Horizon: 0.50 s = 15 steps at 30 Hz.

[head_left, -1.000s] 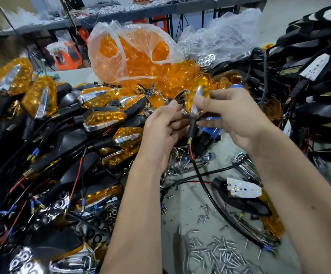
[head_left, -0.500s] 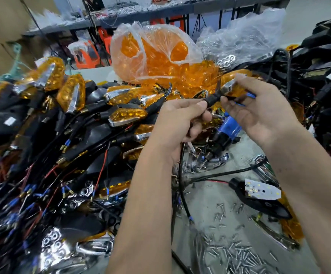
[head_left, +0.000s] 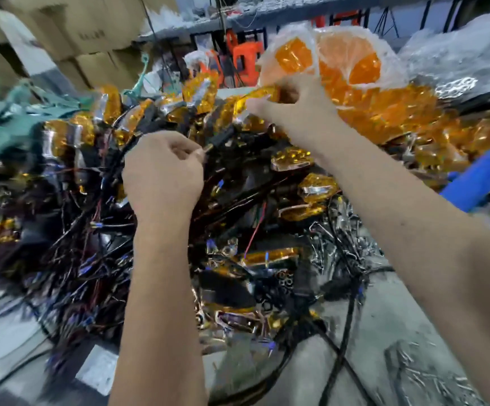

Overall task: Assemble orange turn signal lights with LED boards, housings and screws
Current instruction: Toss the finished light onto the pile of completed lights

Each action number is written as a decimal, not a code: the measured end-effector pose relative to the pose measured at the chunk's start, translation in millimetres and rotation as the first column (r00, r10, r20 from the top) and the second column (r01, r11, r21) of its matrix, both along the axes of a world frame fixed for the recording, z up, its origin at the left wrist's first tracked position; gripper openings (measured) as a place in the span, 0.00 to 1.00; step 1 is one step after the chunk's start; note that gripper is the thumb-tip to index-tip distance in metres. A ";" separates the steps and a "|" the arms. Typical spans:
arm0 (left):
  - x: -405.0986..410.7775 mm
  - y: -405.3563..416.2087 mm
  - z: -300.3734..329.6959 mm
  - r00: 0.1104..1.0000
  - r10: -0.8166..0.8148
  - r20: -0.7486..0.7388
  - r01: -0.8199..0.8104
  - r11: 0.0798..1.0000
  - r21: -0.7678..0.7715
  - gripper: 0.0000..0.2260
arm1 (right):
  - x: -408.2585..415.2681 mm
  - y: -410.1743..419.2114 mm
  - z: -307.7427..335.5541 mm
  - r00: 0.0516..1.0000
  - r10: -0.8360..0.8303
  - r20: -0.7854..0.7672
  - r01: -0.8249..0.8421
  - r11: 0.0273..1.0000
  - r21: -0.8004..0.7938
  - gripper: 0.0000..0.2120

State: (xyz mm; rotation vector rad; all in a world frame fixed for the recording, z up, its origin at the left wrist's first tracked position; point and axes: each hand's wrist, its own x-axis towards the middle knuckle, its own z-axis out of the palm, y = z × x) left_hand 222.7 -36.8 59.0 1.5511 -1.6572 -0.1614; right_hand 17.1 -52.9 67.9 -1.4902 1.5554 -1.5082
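Note:
My right hand (head_left: 292, 105) holds an assembled orange turn signal light (head_left: 262, 93) by its lens end, stretched far out over the pile of finished lights (head_left: 155, 177). My left hand (head_left: 163, 174) is curled at the middle of the pile, its thumb and fingers pinching the black stem (head_left: 221, 140) that runs up toward the light. The frame is blurred, so the exact grip is hard to read. Loose screws (head_left: 431, 376) lie on the table at the lower right.
A clear bag of orange lenses (head_left: 340, 63) stands behind my right hand, with more lenses (head_left: 407, 112) spilled beside it. A blue tool (head_left: 484, 174) lies at the right edge. Black wires (head_left: 340, 344) cross the grey table. Cardboard boxes (head_left: 91, 33) stack at the back left.
Both hands carried the light and its stem away from the work spot, up and left over the pile of finished lights. The view swung left; the LED board housing has left the frame.

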 end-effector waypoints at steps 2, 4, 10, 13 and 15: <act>3.7 -4.4 -10.0 1.000 0.021 0.009 -0.021 0.999 -0.029 0.04 | 6.9 -16.6 -3.4 0.998 -0.032 -0.051 0.032 0.999 -0.006 0.25; 0.9 -7.0 -18.3 1.000 -0.003 -0.004 0.003 0.997 -0.076 0.03 | 7.1 -24.9 -6.2 0.996 -0.049 -0.068 0.050 0.999 0.021 0.23; -6.1 -5.5 -14.4 1.000 -0.011 -0.008 0.010 0.997 -0.078 0.05 | 1.8 -20.8 -4.1 0.989 -0.112 -0.092 0.118 0.990 0.071 0.25; -12.0 0.1 -6.9 1.000 -0.003 -0.006 0.002 0.999 -0.048 0.08 | 5.6 -8.0 0.3 0.979 -0.126 -0.162 0.135 0.990 0.045 0.30; -24.1 6.5 -0.1 0.999 0.035 -0.011 -0.036 0.996 -0.083 0.15 | 2.5 3.7 0.6 0.980 -0.125 -0.154 0.131 0.991 0.032 0.33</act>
